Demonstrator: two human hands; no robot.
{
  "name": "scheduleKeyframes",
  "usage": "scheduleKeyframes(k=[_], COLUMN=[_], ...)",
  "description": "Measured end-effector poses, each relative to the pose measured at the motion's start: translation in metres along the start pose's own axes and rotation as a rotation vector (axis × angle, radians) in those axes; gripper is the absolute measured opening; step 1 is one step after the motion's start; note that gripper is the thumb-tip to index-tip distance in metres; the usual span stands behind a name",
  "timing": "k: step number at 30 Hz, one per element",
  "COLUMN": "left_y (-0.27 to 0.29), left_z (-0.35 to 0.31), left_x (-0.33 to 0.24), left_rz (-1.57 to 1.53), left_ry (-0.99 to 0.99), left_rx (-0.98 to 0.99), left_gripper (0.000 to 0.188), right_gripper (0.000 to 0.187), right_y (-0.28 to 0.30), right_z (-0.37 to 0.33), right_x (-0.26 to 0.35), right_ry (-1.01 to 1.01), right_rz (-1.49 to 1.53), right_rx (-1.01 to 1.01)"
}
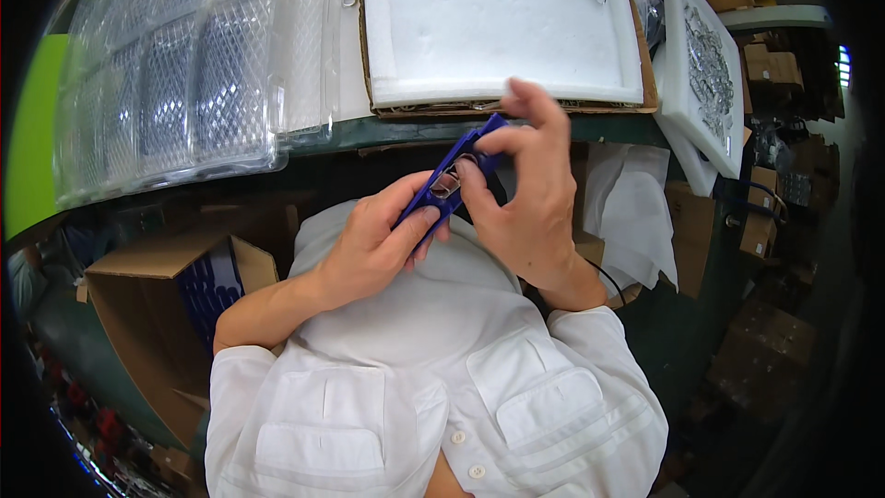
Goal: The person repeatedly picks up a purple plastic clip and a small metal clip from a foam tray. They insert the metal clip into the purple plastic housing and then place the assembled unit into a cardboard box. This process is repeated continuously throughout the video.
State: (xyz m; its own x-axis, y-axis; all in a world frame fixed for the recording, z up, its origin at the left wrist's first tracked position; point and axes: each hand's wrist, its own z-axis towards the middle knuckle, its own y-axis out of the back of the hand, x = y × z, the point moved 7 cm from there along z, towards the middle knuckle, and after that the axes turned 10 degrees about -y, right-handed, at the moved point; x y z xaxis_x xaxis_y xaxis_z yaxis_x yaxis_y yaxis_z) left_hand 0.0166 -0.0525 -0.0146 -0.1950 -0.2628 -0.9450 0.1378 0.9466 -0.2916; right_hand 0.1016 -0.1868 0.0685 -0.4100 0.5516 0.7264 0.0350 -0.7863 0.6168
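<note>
In front of my waist, a long, narrow blue plastic part is held on a slant, its far end pointing up and right. My left hand is closed around its near end, the thumb lying on top. A bent shiny metal wire piece sits in the opening at the middle of the part. My right hand pinches at this wire piece, thumb on it and forefinger by the far end of the part. The other right fingers are raised and slightly blurred. Exactly how the wire piece is seated is hidden by the fingers.
Clear ribbed plastic trays cover the bench's left. A white foam tray in a cardboard box holds wire pieces at its far corner. Another foam slab bears more at right. An open carton with blue parts stands lower left.
</note>
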Motion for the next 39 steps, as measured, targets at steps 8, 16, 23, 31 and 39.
scheduleKeyframes(k=[8,16,23,31,39], left_y=[0.004,0.004,0.012,0.009,0.016], left_z=[0.007,0.016,0.024,0.003,-0.004], left_x=[-0.012,-0.005,0.008,-0.016,-0.072], left_rz=[0.135,0.294,0.243,-0.288,0.318], left_ry=[-0.024,0.025,0.008,0.131,-0.149], left_rx=[-0.004,-0.087,-0.173,0.09,0.094], left_gripper=[0.029,0.024,0.023,0.063,0.061], right_gripper=[0.033,0.024,0.021,0.019,0.058], right_y=[-0.027,-0.039,-0.046,-0.034,-0.009], right_z=[-0.004,-0.018,-0.015,-0.006,-0.002], right_x=[-0.043,-0.052,-0.058,-0.051,-0.042], right_ry=[-0.447,-0.433,-0.465,-0.628,-0.395], right_rz=[0.488,0.499,0.521,0.819,0.919], right_rx=[0.318,0.244,0.218,0.279,0.31])
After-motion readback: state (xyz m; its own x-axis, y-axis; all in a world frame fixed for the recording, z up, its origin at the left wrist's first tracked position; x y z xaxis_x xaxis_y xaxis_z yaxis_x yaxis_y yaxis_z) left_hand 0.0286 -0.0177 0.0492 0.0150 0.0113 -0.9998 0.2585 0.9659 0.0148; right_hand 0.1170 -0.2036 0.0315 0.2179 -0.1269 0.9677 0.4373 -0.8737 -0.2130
